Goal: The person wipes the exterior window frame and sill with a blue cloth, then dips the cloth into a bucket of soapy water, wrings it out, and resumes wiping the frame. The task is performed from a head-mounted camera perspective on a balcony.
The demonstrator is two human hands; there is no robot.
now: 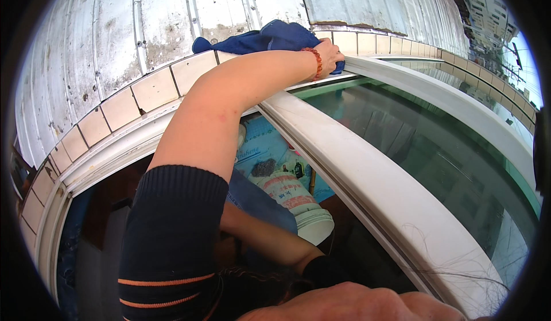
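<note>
One head-worn fisheye view looks out and down through an open window frame (367, 166), very near it. The tiled ledge (143, 91) and metal roof (103, 34) lie farther out.

A soft, matt blue cloth (270, 37) lies crumpled under the left hand (328, 54) on a ledge of smooth, cream glazed tiles (152, 88) with dark grout lines. Beyond the ledge, corrugated sheet-metal roofing (115, 28) looks dull, grey-white and stained with dark grime and rust spots. The window frame (367, 177) is smooth white plastic or painted metal, slightly glossy and scuffed. Its green-tinted glass pane (436, 149) is glossy and reflective. A string of shiny red beads (314, 60) circles the wrist. The sleeve (172, 235) is dark ribbed knit with orange stripes. Below, a white plastic bucket (298, 203) has a smooth, faintly shiny wall.
</note>
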